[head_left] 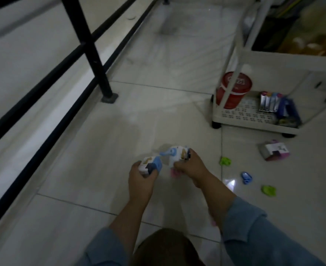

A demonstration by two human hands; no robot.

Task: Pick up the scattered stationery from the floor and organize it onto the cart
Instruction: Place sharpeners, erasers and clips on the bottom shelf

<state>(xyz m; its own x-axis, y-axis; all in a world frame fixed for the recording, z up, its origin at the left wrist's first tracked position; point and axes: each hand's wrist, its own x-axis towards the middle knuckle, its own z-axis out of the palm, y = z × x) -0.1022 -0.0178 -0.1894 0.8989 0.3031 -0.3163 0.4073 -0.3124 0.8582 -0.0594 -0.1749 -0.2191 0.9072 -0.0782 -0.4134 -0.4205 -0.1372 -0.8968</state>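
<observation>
My left hand [142, 179] grips a small white and blue box [151, 165] just above the tiled floor. My right hand [190, 166] holds a second white and blue box [174, 154], with something pink [174, 173] showing under its fingers. To the right on the floor lie a pink and white box [274, 151], two green clips [225, 161] [268, 191] and a blue clip [246, 177]. The white cart [254, 117] stands at the upper right. Its bottom shelf carries a red tub [233, 91] and several packets [279, 106].
A black metal railing [93, 48] runs along the left, its post bolted to the floor at a base plate [109, 97]. Open tiled floor [158, 116] stretches between the railing and the cart. My knee [168, 248] is at the bottom edge.
</observation>
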